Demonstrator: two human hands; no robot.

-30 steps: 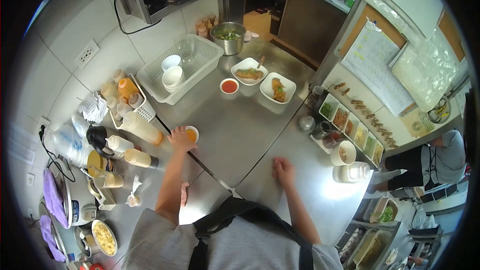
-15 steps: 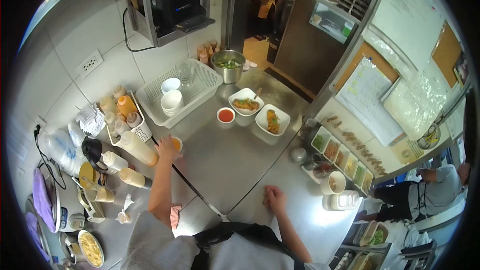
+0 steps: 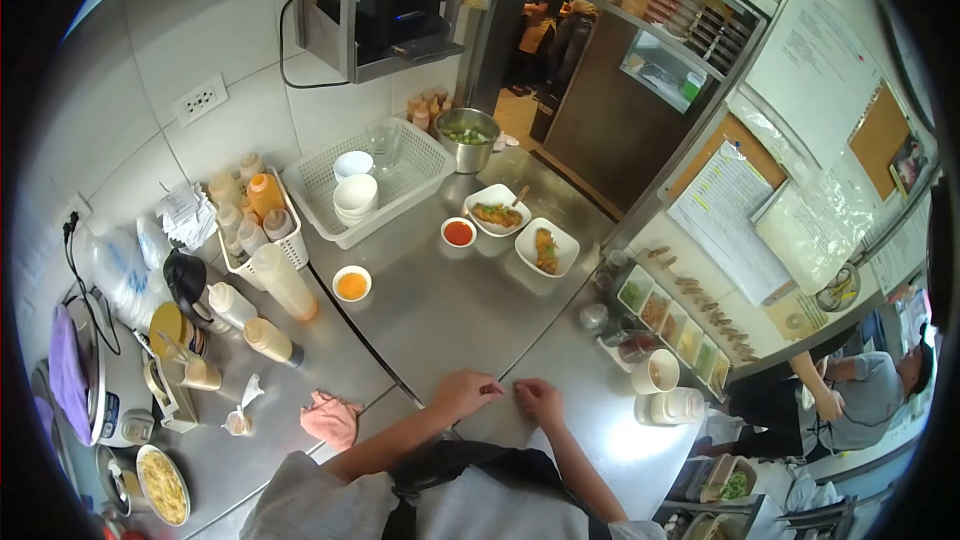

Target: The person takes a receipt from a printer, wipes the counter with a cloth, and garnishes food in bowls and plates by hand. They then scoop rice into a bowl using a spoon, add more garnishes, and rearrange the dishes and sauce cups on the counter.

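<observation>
Countertop (image 3: 450, 320) of bare steel takes up the middle of the view, wrapping round a corner straight in front of the person, and both hands rest on its near edge. On a wall shelf above its far side sits a black machine (image 3: 385, 2). Below that, against the tiles, stands a white plastic basket (image 3: 410, 175) with a few white bowls (image 3: 356, 195) stacked in its left end. A steel pot (image 3: 468, 138) with something green in it stands just beside the basket's right corner. Along the right-hand run lies a row of small tubs (image 3: 672, 322) filled with garnishes, and a white cup (image 3: 655, 370) stands at its near end. A co-worker in a grey shirt (image 3: 855, 390) stands beyond that run, at the lower right.

Two white dishes of fried food (image 3: 546, 250) sit side by side in the open middle, with a small bowl of red sauce (image 3: 458, 232) just to their left. Squeeze bottles (image 3: 283, 282) crowd the left side, some in a small rack, some loose on the steel. A small bowl of orange sauce (image 3: 352, 284) sits just right of the largest bottle, well apart from either hand. A crumpled pink cloth (image 3: 330, 418) lies near the front edge, left of the person's left forearm.

The left hand (image 3: 462, 390) lies flat, fingers loosely spread and pointing right, with nothing in it. The right hand (image 3: 540, 400) lies just beside it, fingers slack and lightly curled, also empty; their fingertips are close together, though I cannot tell whether they touch.
</observation>
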